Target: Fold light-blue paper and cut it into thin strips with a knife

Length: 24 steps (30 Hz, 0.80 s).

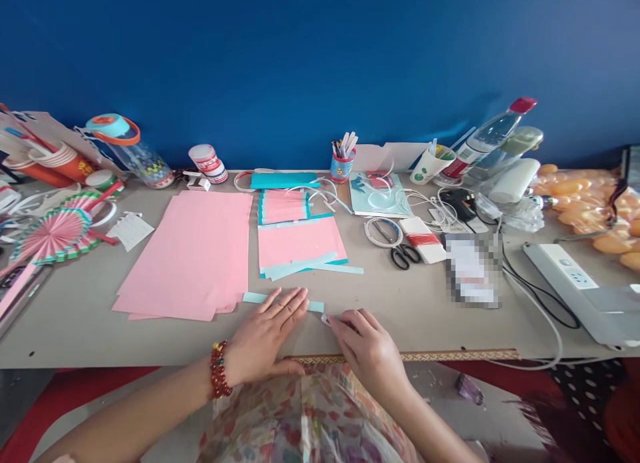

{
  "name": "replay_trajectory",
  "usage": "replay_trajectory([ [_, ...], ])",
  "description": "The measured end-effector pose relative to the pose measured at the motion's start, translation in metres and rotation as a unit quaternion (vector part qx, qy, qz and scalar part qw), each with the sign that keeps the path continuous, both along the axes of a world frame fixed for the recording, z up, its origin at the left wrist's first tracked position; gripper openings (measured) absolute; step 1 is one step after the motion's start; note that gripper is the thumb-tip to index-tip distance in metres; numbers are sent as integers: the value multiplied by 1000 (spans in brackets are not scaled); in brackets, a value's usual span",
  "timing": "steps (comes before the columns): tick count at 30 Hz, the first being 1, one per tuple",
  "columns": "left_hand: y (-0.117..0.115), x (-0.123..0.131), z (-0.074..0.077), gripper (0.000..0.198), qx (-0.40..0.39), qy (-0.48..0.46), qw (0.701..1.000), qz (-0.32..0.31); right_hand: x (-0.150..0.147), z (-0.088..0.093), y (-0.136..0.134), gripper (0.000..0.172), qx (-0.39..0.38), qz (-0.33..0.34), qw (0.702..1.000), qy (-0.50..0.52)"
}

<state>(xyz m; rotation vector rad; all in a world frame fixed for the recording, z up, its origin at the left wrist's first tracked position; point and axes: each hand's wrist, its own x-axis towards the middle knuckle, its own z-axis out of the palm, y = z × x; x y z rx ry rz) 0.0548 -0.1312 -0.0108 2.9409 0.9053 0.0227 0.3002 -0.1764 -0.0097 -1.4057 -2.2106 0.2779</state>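
Note:
My left hand [273, 326] lies flat across a pale green paper strip [316, 306], its fingers pointing away from me and the thumb near the table edge. Both ends of the strip show beyond the hand. My right hand [367, 339] is closed in a pinch on a small whitish item [325, 319], too small to name, by the strip's right end. Pink sheets [195, 249] lie in a stack to the left. Behind the hands are a pink panel with blue edges [300, 243], more pale strips [337, 268] on it, and a pleated pink piece [285, 206].
Black scissors [405, 256], a tape roll [383, 233] and a white card with red thread [423, 239] lie right of centre. A power strip [575, 276] with cables stands at the right. Bottles, cups and a pen holder [343, 164] line the wall; a paper fan [55, 235] is at left.

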Motion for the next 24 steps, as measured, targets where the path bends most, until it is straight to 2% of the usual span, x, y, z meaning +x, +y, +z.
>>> replay_trajectory([
  [15,-1,0,-2,104,-9,-6,1000,5,-13,-1,0,28,-16,8,1000,-8],
  [24,6,-20,6,94,-18,-41,999,13,-12,2,3,28,-4,16,1000,-8],
])
